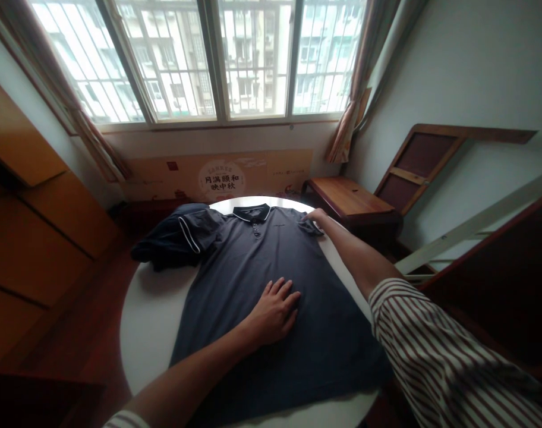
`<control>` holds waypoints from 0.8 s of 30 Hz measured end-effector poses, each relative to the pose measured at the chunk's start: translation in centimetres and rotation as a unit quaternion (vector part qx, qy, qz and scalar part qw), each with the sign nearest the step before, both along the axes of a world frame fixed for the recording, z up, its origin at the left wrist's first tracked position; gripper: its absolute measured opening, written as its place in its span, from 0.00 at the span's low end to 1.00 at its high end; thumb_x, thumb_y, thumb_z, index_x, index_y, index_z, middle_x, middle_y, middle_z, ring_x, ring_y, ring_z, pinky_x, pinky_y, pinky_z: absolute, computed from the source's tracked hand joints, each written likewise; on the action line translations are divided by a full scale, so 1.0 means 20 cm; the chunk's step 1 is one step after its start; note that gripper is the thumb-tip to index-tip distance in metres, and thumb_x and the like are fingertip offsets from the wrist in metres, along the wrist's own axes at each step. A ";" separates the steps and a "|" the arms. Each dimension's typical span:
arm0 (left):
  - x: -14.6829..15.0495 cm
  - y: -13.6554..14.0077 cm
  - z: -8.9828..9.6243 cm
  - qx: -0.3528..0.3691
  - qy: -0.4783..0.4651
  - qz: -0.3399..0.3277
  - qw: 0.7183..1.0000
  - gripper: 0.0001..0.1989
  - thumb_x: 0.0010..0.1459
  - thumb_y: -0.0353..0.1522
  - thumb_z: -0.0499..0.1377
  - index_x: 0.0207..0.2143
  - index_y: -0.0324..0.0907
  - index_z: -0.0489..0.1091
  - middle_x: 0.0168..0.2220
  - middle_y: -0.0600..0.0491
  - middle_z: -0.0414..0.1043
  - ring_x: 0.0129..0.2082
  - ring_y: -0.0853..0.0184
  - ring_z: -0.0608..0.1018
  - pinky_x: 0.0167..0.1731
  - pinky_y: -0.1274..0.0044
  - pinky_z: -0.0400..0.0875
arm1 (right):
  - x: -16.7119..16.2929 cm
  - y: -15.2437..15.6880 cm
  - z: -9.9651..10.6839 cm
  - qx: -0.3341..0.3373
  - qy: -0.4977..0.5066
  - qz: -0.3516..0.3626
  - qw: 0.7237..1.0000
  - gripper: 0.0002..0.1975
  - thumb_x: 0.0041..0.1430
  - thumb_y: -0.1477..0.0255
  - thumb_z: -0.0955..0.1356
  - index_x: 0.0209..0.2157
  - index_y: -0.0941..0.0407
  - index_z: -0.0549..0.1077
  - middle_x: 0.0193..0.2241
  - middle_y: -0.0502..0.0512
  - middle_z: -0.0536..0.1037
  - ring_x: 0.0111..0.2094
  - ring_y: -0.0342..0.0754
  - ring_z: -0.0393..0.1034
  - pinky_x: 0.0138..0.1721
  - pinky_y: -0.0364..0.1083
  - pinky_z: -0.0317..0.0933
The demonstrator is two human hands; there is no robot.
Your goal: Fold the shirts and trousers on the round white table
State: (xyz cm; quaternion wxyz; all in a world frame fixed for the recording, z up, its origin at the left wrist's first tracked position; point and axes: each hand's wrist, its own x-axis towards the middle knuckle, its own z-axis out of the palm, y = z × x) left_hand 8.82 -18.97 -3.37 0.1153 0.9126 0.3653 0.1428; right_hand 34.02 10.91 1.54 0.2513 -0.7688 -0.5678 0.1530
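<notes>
A dark grey-blue polo shirt (253, 267) lies spread front side up, its collar toward the window and its hem near me. My left hand (276, 312) rests flat on the middle of the shirt, fingers a little apart. Farther off, my right hand (314, 217) is closed on the shirt's right-side sleeve (314, 227), which is bunched; the fingertips are small and partly hidden. The shirt's other sleeve, with a white stripe on its cuff, lies over a pile of dark clothing (161, 239).
Everything lies on a round white table (139, 324). A wooden side table (349, 197) and a leaning brown panel (425, 157) stand at the right, near a pale diagonal rail (480, 220). Wooden cabinets (43, 220) line the left, and a printed banner (164, 178) runs below the window.
</notes>
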 end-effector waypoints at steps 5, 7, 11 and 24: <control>0.00 0.00 -0.01 0.005 0.001 0.001 1.000 0.25 0.67 0.38 0.50 0.64 0.44 0.58 0.67 0.43 0.54 0.68 0.50 0.55 0.64 0.52 0.53 | -0.03 -0.05 0.00 -0.045 -0.045 -0.035 0.997 0.23 0.43 0.70 0.77 0.42 0.61 0.75 0.38 0.65 0.79 0.41 0.58 0.76 0.37 0.51 0.72; 0.00 0.00 -0.01 0.005 0.000 0.001 1.000 0.25 0.67 0.38 0.50 0.64 0.43 0.58 0.68 0.42 0.54 0.68 0.50 0.55 0.64 0.52 0.52 | -0.06 -0.07 0.03 -0.026 -0.057 -0.025 0.998 0.21 0.48 0.72 0.75 0.45 0.63 0.74 0.42 0.70 0.78 0.45 0.59 0.75 0.41 0.50 0.71; 0.00 0.00 0.01 0.000 0.002 0.001 1.000 0.25 0.67 0.38 0.50 0.64 0.43 0.58 0.67 0.41 0.54 0.68 0.49 0.55 0.64 0.52 0.53 | -0.15 -0.07 0.09 0.007 -0.068 0.050 0.996 0.23 0.48 0.74 0.75 0.48 0.60 0.74 0.46 0.67 0.78 0.48 0.58 0.74 0.46 0.48 0.68; 0.01 -0.01 0.01 -0.001 0.002 0.002 1.000 0.25 0.67 0.38 0.49 0.65 0.43 0.58 0.67 0.42 0.54 0.68 0.49 0.55 0.64 0.51 0.52 | -0.14 0.06 -0.02 -0.031 0.033 0.048 0.998 0.13 0.51 0.69 0.74 0.31 0.65 0.75 0.27 0.64 0.77 0.29 0.52 0.74 0.28 0.45 0.70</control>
